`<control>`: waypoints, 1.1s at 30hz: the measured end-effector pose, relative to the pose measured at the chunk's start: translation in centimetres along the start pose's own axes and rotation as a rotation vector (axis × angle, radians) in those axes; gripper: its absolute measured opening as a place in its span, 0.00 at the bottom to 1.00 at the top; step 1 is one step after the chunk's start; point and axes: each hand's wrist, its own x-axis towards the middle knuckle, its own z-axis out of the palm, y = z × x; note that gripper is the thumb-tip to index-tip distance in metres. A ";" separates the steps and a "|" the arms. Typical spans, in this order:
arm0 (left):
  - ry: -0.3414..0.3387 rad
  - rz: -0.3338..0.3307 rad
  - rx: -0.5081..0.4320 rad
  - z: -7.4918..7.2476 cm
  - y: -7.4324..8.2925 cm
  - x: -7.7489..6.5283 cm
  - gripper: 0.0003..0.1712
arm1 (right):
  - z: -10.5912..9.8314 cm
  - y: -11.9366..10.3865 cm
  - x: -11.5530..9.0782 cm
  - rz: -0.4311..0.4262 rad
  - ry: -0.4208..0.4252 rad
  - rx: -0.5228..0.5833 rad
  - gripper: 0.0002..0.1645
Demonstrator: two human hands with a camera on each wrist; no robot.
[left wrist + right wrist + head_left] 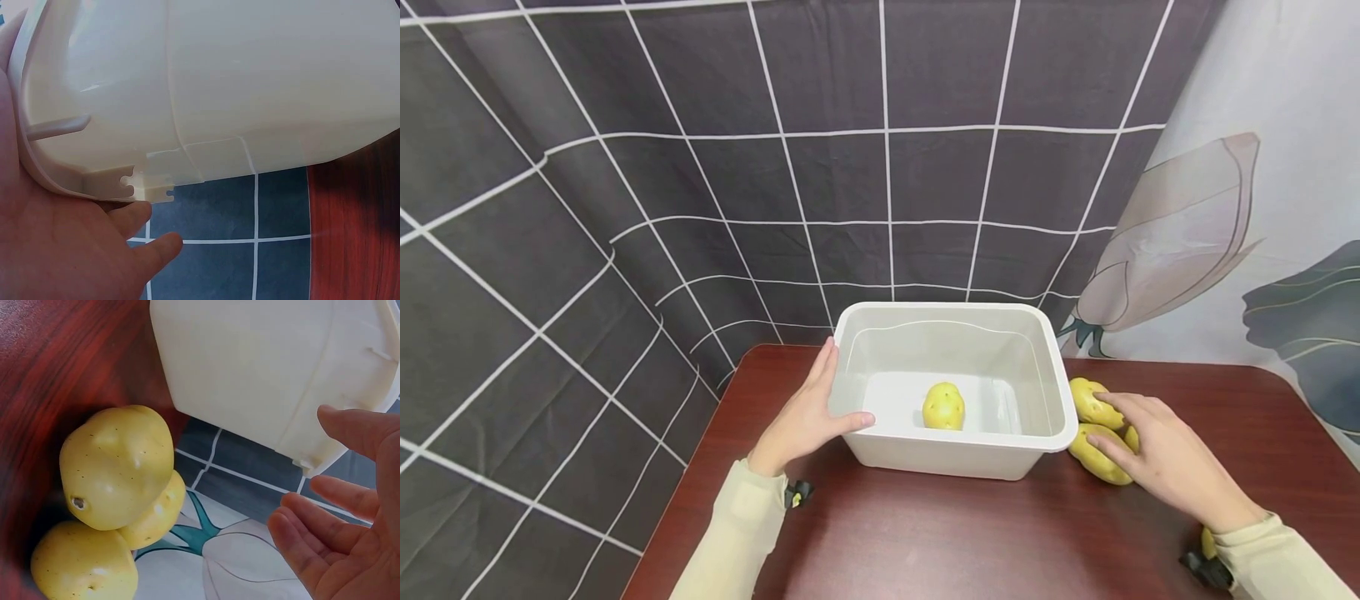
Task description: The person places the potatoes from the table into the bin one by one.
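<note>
A white plastic bin stands on the table with one yellow potato on its floor. My left hand is at the bin's left end, fingers extended along the outside and thumb at the near rim. From the left wrist view, this hand touches the rim from outside. To the right of the bin lies a group of yellow potatoes, close together; the right wrist view shows three potatoes. Over them my right hand spreads its thumb and fingers, with nothing held.
The bin rests on a reddish-brown wooden table. A dark cloth with a white grid hangs behind and to the left. At the right hangs a pale flower-patterned cloth. Another yellow object shows partly beside my right wrist.
</note>
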 end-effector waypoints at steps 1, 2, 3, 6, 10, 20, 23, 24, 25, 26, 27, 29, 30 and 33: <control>-0.001 -0.005 0.001 0.0 0.0 0.0 0.69 | 0.0 0.0 0.0 0.004 -0.001 0.002 0.38; 0.000 -0.002 -0.001 0.0 0.0 0.0 0.69 | 0.1 0.1 -0.1 0.007 -0.002 0.003 0.38; 0.000 -0.001 -0.002 0.0 0.0 0.0 0.69 | 0.1 0.1 -0.1 0.010 -0.004 0.004 0.38; 0.002 0.006 -0.005 0.0 0.0 0.0 0.69 | 0.4 0.3 -0.2 0.020 -0.007 0.005 0.38; 0.002 0.006 -0.007 0.0 -0.1 0.0 0.69 | 0.7 0.5 -0.5 0.021 -0.003 0.005 0.40; 0.007 0.001 -0.020 0.0 -0.2 0.0 0.69 | 1.6 0.9 -1.0 0.040 0.000 0.022 0.42; 0.004 0.001 -0.014 0.1 -0.2 0.0 0.69 | 1.8 1.0 -1.1 0.038 0.004 0.023 0.42; 0.004 0.000 -0.012 0.0 -0.2 0.0 0.69 | 1.8 1.0 -1.1 0.037 0.006 0.024 0.43; 0.003 -0.002 -0.011 0.0 -0.2 0.0 0.69 | 1.9 1.1 -1.1 0.036 0.006 0.024 0.43; 0.002 -0.004 -0.012 0.0 -0.2 0.0 0.69 | 1.9 1.1 -1.1 0.036 0.005 0.025 0.43; 0.001 -0.005 -0.012 0.1 -0.2 0.0 0.69 | 2.0 1.2 -1.1 0.036 0.005 0.025 0.43; 0.000 -0.009 -0.012 0.1 -0.2 0.0 0.69 | 2.1 1.3 -1.1 0.039 0.006 0.028 0.44; 0.000 -0.009 -0.015 0.1 -0.3 0.0 0.69 | 2.1 1.3 -1.1 0.039 0.008 0.029 0.44; 0.000 -0.007 -0.019 0.1 -0.3 0.0 0.69 | 2.3 1.4 -1.1 0.037 0.017 0.029 0.44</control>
